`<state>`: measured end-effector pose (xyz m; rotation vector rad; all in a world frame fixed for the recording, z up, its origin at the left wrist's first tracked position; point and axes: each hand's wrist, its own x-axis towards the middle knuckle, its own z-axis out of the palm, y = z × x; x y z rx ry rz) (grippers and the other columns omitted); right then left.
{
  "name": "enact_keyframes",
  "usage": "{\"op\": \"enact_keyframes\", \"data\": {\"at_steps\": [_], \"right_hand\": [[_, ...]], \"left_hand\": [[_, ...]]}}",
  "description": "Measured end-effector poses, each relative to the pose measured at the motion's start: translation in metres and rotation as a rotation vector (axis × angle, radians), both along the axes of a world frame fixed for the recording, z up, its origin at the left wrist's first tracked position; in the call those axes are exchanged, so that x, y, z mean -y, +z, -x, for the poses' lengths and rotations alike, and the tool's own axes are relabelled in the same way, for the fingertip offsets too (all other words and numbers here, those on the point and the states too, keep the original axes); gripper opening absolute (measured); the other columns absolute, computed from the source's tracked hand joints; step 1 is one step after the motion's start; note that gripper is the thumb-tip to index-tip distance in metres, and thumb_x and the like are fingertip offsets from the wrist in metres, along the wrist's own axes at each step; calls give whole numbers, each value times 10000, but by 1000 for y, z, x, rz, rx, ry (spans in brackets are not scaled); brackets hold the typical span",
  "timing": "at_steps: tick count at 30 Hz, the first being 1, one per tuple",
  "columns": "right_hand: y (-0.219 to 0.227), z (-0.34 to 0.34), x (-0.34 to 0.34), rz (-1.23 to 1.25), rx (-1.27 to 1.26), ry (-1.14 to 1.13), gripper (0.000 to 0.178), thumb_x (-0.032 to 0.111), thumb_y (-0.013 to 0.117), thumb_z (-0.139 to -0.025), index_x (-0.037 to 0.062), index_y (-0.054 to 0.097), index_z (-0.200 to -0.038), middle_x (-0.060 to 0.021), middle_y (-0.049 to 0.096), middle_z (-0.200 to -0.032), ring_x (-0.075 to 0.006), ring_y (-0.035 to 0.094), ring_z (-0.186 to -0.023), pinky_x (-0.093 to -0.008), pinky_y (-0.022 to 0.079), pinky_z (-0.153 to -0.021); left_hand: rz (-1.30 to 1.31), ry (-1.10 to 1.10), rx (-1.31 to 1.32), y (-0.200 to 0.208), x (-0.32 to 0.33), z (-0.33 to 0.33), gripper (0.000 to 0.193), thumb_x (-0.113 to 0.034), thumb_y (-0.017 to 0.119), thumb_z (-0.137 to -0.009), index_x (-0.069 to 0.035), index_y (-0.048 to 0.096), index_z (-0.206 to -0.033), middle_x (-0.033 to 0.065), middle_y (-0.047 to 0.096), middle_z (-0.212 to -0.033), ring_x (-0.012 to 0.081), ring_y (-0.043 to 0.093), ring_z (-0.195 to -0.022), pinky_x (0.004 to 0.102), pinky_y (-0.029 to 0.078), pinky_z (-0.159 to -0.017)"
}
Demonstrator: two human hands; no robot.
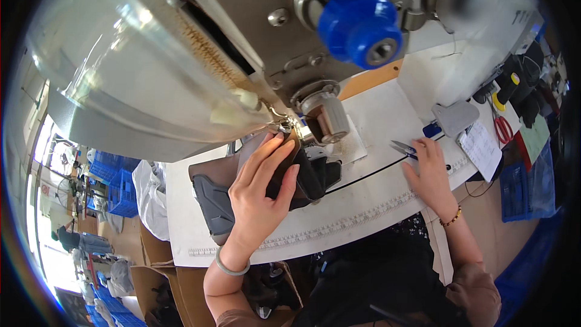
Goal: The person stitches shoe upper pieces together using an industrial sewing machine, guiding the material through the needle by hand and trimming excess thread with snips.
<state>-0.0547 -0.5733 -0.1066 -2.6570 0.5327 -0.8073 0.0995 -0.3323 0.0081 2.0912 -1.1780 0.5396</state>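
A brown and black sewn piece (213,172), with stiff moulded black panels, sits below the needle area of a sewing machine (284,126). My left hand (260,175) holds the piece there, its long fingers pressed on the brown material close to the needle and its thumb apart on the near side. The underside of the piece is hidden. On the white table to the right, my right hand (431,172) has its fingers around small thread snips (404,149). The blades point left, while most of the handle lies hidden beneath the fingers.
The machine head with its blue knob (360,27) hangs over the work. A ruler strip (363,213) runs along the table's near edge. At right lie a grey flat piece (455,118), a written paper (481,150) and red-handled scissors (502,128). Cardboard boxes (181,290) stand below left.
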Motion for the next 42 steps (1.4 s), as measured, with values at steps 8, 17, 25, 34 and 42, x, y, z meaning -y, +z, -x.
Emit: {"op": "enact_keyframes", "data": {"at_steps": [8, 17, 25, 34, 42], "right_hand": [[57, -70, -91, -476, 256, 771, 271, 180, 581, -851, -6, 542, -1046, -161, 570, -981, -289, 579, -875, -348, 464, -736], [56, -82, -92, -890, -48, 942, 230, 212, 524, -895, 4, 498, -989, -60, 536, -626, -133, 502, -554, -301, 414, -530], [40, -88, -95, -1173, 154, 1058, 164, 120, 489, -900, 3, 520, -1011, -80, 570, -642, -135, 515, -550, -291, 423, -540], [55, -87, -78, -864, 3, 1129, 194, 184, 526, -908, -7, 509, -877, -58, 494, -606, -120, 441, -535, -293, 371, -502], [51, -91, -76, -856, -13, 1136, 160, 154, 538, -882, -4, 511, -884, -119, 551, -616, -189, 493, -493, -310, 405, -488]], "left_hand": [[56, 15, -160, -6, -7, 2, 312, -70, 711, -727, -17, 571, -1000, 137, 598, -1095, 287, 583, -1023, 341, 464, -866], [-25, -22, -91, 2, -4, 14, 425, -47, 680, -723, -29, 514, -1114, 143, 558, -1123, 293, 549, -1050, 341, 422, -906], [-33, 72, 93, -7, 5, 16, 301, -46, 677, -699, -38, 615, -993, 125, 576, -1112, 308, 558, -1075, 374, 491, -850], [42, 57, 205, -9, 9, 11, 227, 26, 660, -692, -17, 642, -914, 104, 631, -1023, 275, 602, -1014, 348, 509, -807], [10, 99, 120, -8, 11, 15, 195, 15, 671, -718, -18, 640, -908, 106, 631, -1003, 296, 599, -1017, 349, 517, -798]]}}
